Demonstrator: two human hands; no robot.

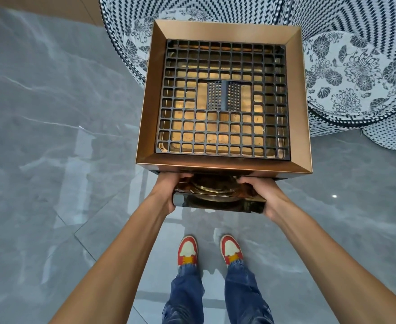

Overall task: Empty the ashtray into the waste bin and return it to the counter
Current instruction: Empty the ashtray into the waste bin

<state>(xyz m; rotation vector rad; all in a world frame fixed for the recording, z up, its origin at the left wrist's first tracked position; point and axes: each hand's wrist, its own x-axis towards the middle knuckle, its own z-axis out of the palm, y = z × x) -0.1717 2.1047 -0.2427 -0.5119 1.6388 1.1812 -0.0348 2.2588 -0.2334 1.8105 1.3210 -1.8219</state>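
- Standing square to the unit, red-and-white shoes (210, 250) at 6 o'clock on the grey marble floor (52, 136), which I'd guess is just to keep the load centred.
- Both arms reach forward to a dark, glossy drawer-like tray (218, 203) sticking out from under the top. Left hand (166, 195) is wrapped around its 9 o'clock edge and right hand (262, 197) around its 3 o'clock edge, fingers curled on the sides. A hand on each side probably keeps it level so nothing spills.
- Inside the tray there's a round metallic dish, partly hidden, can't tell what's in it.
- Further out at 12 sits the copper-framed ashtray top (225, 97) with its black grid (222, 99) over a gold pan.
- Behind that, at 1 to 3 o'clock, big blue-and-white patterned vases (356, 66).
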